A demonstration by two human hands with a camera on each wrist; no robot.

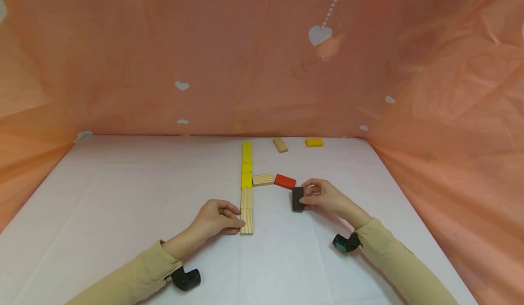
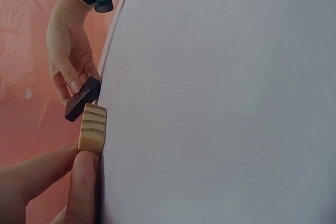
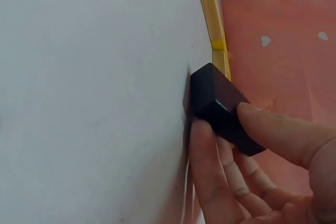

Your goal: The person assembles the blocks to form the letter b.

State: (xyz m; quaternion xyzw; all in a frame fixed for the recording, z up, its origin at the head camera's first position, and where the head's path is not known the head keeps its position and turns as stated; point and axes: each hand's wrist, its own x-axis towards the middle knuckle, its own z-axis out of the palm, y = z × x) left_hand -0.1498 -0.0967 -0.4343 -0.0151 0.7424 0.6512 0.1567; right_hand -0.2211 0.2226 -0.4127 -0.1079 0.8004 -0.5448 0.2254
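Note:
My right hand (image 1: 327, 199) pinches a black block (image 1: 297, 195) between thumb and fingers, close over the table and beside the near right corner of a red block (image 1: 284, 181). The right wrist view shows the black block (image 3: 223, 98) tilted, its shadow on the white surface. With curved fingers my left hand (image 1: 214, 217) holds the left side of the nearest striped wooden block (image 1: 247, 227), thumb over its edge. That block ends a straight column of another wooden block (image 1: 247, 198) and several yellow blocks (image 1: 246, 155). A striped wooden block (image 1: 263, 180) branches right towards the red one.
A loose plain wooden block (image 1: 280, 144) and a loose yellow block (image 1: 314, 143) lie at the table's far edge. The white table (image 1: 143, 182) is enclosed by an orange curtain (image 1: 245, 59) with white hearts. Black devices (image 1: 186, 279) are worn at both wrists.

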